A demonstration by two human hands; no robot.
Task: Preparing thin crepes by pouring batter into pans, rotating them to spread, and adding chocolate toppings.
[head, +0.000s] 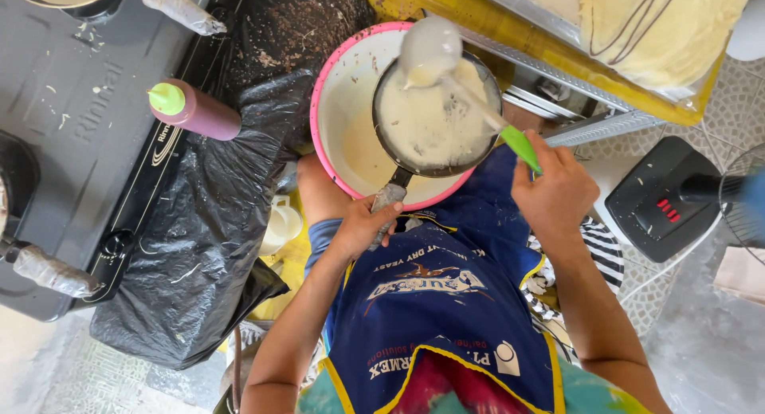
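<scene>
Hands grip batter-coated pan (pixel 434 115) and ladle (pixel 462 79) over pink batter basin (pixel 335 103).

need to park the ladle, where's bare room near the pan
Bare stove top lies left of the bottle. Black plastic sheet between bottle and basin is free but crumpled. Crowded: pan held over the basin by the left hand; right hand holds the ladle there.

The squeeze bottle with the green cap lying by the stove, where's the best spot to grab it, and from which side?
Grip the squeeze bottle around the middle of its dark red body, coming down from above. It lies on its side on the black plastic sheet, so the round barrel is exposed, while the green cap end narrows and would likely slip.
</scene>
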